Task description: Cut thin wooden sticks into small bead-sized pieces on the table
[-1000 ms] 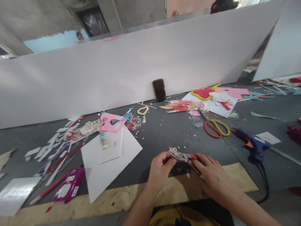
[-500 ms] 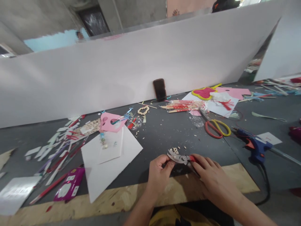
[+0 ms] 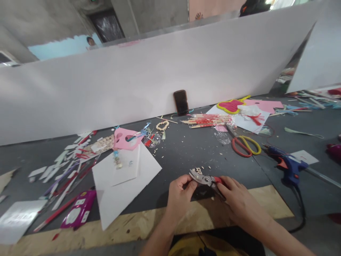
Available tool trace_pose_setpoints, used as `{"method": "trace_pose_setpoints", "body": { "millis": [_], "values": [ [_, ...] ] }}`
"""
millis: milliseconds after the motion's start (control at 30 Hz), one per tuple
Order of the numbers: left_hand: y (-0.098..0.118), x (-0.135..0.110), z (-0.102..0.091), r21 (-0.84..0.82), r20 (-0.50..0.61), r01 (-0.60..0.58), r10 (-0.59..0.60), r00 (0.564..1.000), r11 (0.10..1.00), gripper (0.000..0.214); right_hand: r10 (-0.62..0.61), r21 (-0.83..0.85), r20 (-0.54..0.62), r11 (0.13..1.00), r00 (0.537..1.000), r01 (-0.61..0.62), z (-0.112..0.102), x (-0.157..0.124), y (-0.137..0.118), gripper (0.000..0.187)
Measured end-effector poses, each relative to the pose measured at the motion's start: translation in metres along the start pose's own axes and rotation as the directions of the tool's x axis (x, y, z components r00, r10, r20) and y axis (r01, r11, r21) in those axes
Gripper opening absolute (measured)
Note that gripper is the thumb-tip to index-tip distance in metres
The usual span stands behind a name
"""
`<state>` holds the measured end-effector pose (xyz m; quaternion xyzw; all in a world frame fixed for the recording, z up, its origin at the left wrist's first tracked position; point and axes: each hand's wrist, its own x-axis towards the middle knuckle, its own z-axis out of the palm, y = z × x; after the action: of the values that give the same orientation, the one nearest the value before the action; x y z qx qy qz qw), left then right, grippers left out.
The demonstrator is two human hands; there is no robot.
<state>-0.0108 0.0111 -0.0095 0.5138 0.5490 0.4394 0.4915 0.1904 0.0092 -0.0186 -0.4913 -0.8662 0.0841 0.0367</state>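
Observation:
My right hand (image 3: 237,197) is wrapped round the red handles of a pair of pruning shears (image 3: 206,179). The metal jaws point left and reach the fingertips of my left hand (image 3: 181,192). Thumb and forefinger of that hand are pinched together at the blades; what they hold is too small and hidden to make out. Just beyond the jaws lie several short pale cut pieces (image 3: 198,170) on the dark table, with a few more scattered around.
Red-and-yellow scissors (image 3: 246,145) and a blue glue gun (image 3: 287,165) lie to the right. Behind are a bundle of wrapped sticks (image 3: 207,120) and a phone (image 3: 181,102) against a white board (image 3: 133,81). White sheets (image 3: 119,199) and a purple packet (image 3: 79,209) lie left.
Almost nothing differs. Both hands and the shears keep their places, with only a very slight shift.

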Motion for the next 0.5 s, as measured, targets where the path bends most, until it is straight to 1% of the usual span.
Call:
{"method": "trace_pose_setpoints", "body": {
  "millis": [133,333,500],
  "values": [
    [-0.0013,0.0007,-0.0008,0.008,0.014,-0.018,0.017,1.0,1.0,0.022,-0.007,-0.047,-0.035,0.999,0.999,0.005,-0.0044,-0.0013,-0.0014,0.05],
    [-0.0037,0.002,-0.0007,-0.057,0.067,-0.022,0.026,0.997,0.998,0.024,-0.066,-0.096,-0.098,0.994,0.993,0.056,-0.0077,-0.0019,-0.0021,0.054],
    [-0.0036,0.0013,-0.0007,0.031,0.03,-0.028,0.028,0.999,0.999,0.029,-0.096,-0.106,-0.102,0.991,0.99,0.085,-0.009,-0.0012,-0.0007,0.06]
  ]
}}
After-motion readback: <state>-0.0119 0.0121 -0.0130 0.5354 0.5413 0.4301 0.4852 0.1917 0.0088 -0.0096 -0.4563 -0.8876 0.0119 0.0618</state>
